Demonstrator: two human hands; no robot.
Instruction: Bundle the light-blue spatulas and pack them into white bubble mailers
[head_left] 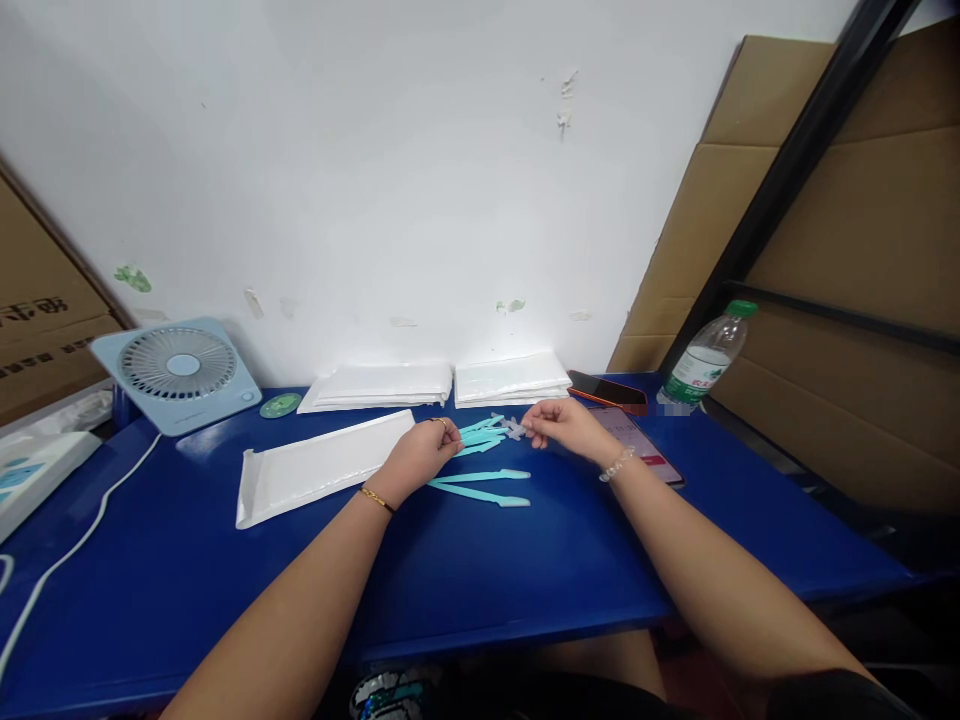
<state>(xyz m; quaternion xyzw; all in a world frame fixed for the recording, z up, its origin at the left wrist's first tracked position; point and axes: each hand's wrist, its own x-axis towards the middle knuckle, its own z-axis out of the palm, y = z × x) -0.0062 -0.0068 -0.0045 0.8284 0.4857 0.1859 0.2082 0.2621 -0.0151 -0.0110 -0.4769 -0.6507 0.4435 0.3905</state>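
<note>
My left hand [426, 455] is closed, its fingertips on the near ends of several slim turquoise sticks that look like eyebrow razors [481, 436]. Two more turquoise razors [484, 485] lie on the blue table just in front of that hand, pale tips pointing right. My right hand [564, 428] is pinched at the edge of a small pile of greyish translucent pieces [513, 428], which look like little covers. Whether a piece sits between its fingertips is too small to make out. A white padded envelope [315, 468] lies flat to the left, partly behind my left hand.
Stacks of white envelopes [382, 382] stand against the wall. A phone [651, 440] lies under my right wrist, with an orange-edged phone [607, 388] behind. A water bottle [705, 360] is at right, a blue fan [180, 370] at left with a cable [97, 520].
</note>
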